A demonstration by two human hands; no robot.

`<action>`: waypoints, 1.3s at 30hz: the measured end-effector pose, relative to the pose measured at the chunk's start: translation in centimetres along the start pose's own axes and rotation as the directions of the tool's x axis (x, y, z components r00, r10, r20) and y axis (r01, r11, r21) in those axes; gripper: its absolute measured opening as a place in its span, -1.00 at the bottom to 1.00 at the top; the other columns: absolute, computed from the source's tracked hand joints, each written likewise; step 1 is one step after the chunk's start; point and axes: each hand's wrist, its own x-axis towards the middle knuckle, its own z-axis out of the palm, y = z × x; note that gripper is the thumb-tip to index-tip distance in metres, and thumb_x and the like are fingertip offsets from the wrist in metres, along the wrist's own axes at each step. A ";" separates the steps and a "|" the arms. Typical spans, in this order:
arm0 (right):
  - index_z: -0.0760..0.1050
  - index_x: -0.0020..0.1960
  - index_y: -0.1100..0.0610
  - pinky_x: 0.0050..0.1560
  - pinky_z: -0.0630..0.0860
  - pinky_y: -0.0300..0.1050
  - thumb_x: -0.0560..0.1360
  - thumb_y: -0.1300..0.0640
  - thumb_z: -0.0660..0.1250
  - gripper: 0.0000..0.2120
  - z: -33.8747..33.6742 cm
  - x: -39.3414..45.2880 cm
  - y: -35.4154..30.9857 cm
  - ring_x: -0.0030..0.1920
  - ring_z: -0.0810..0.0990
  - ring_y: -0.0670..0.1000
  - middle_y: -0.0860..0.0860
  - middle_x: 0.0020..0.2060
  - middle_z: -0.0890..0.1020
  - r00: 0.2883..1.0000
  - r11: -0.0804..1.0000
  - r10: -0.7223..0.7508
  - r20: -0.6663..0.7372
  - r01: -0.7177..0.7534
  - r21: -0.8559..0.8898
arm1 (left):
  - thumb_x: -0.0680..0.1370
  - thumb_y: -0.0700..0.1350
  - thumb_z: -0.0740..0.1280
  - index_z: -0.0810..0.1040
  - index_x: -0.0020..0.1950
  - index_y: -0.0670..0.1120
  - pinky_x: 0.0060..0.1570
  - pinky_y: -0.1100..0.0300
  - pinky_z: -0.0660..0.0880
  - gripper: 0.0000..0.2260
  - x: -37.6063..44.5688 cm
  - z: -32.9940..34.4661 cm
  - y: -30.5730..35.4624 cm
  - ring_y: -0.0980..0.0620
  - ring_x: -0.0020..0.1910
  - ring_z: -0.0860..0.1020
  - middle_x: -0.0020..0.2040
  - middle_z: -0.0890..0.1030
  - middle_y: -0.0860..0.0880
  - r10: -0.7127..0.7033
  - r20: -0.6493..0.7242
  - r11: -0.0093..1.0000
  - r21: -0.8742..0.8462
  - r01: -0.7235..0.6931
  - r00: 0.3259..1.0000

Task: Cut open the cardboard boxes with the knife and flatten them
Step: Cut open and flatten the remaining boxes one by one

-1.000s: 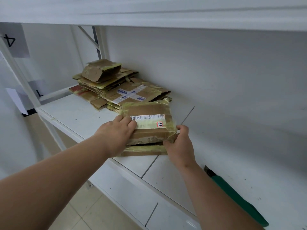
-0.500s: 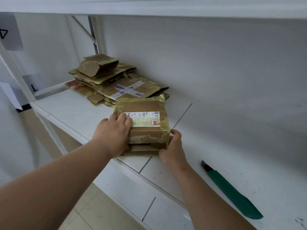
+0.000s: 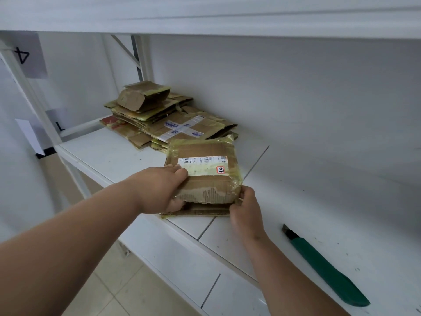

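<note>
A white shelf (image 3: 118, 156) carries everything. At its back left lies a pile of flattened boxes (image 3: 168, 120). Just in front of that pile sits a taped cardboard box (image 3: 205, 179) near the shelf's front edge. The left hand (image 3: 159, 190) grips the box's left side, fingers curled over the top, while the right hand (image 3: 245, 207) pinches its near right corner. A green-handled knife (image 3: 325, 267) lies well apart to the right.

The white shelf (image 3: 118, 156) carries a pile of flattened boxes (image 3: 168, 119), a taped cardboard box (image 3: 205, 179) and a green-handled knife (image 3: 325, 267).
</note>
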 end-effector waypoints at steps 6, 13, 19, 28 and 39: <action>0.52 0.21 0.09 -0.16 0.39 -0.49 0.57 0.33 0.20 -0.71 -0.5 -0.3 0.8 -0.06 0.56 -0.21 -0.17 -0.07 0.57 0.999 1.000 -0.016 -0.047 0.016 -0.010 | 0.64 0.14 0.08 0.51 0.22 -0.01 0.07 0.04 0.49 -0.66 0.1 -1.8 -1.7 -0.02 -0.01 0.54 0.02 0.60 -0.04 -0.132 0.068 0.982 -0.128 0.140 0.989; 0.32 0.38 -0.01 -0.06 0.52 -0.23 0.48 -0.02 0.43 -0.47 -1.5 0.1 -0.3 -0.12 0.57 -0.17 -0.21 -0.09 0.54 0.999 0.997 -0.031 -0.006 0.030 -0.068 | 0.51 0.26 0.32 0.58 -0.01 0.03 0.01 0.05 0.50 -0.69 1.5 -1.6 -1.7 0.05 -0.08 0.54 -0.10 0.60 0.01 -0.288 0.012 0.824 -0.506 0.254 0.957; 0.23 0.40 -0.02 0.14 0.58 0.10 0.27 -0.33 0.47 -0.15 -0.2 0.5 -1.3 0.15 0.55 0.02 -0.09 0.20 0.45 0.991 0.984 -0.068 -0.114 0.048 -0.170 | 0.46 0.24 0.40 0.49 -0.18 0.07 -0.23 0.16 0.39 -0.73 2.1 -0.9 -0.9 0.10 -0.17 0.52 -0.18 0.57 0.06 -0.432 -0.070 0.733 -0.608 0.306 0.899; 0.23 0.34 -0.12 0.02 0.62 -0.03 0.38 -0.01 0.41 -0.40 -0.2 0.2 -1.3 0.09 0.58 -0.02 -0.08 0.15 0.52 0.986 0.991 -0.129 -0.108 0.124 -0.054 | 0.41 0.25 0.45 0.40 0.04 0.07 -0.27 0.21 0.41 -0.61 1.0 0.4 0.2 0.17 -0.16 0.49 -0.12 0.50 0.14 -0.584 -0.176 0.638 -0.703 0.315 0.792; 0.41 0.35 -0.03 -0.16 0.43 -0.36 0.63 0.04 0.25 -0.71 -2.8 0.2 -0.4 -0.04 0.54 -0.12 -0.13 -0.07 0.55 0.995 0.978 -0.051 -0.089 0.068 0.198 | 0.26 0.39 0.42 0.26 0.28 -0.02 -0.06 0.03 0.51 -0.22 0.5 2.6 2.2 -0.08 0.07 0.53 0.19 0.50 -0.06 -0.732 -0.164 0.490 -0.801 0.344 0.661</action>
